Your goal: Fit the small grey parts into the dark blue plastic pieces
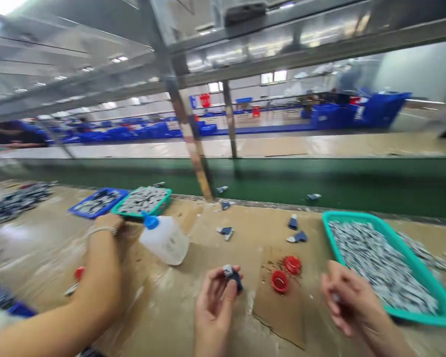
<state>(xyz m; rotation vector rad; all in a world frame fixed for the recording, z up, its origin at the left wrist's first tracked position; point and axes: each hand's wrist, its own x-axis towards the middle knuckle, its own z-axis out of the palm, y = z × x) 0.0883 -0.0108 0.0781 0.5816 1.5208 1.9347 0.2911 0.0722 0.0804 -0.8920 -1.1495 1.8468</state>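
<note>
Between the thumb and fingers of my left hand (217,302) is a small dark blue plastic part (235,281) with a light grey end. My right hand (351,297) is closed, its fingers curled together and slightly blurred; a tiny pale bit shows at the fingertips, too small to name. It is just left of a teal basket (329,235) heaped with small grey-white parts (379,263). Between my hands, two red caps (280,281) sit on a piece of brown cardboard (278,317) stained with dark liquid; the nearer one holds some of that liquid.
A co-worker's arm (100,282) reaches in from the left, near a white bottle with a blue cap (165,240). Blue (92,207) and teal trays (143,201) of parts stand behind it. Several blue-and-grey pieces (226,231) lie on the table before the green conveyor belt (275,178). A metal post (189,129) rises ahead.
</note>
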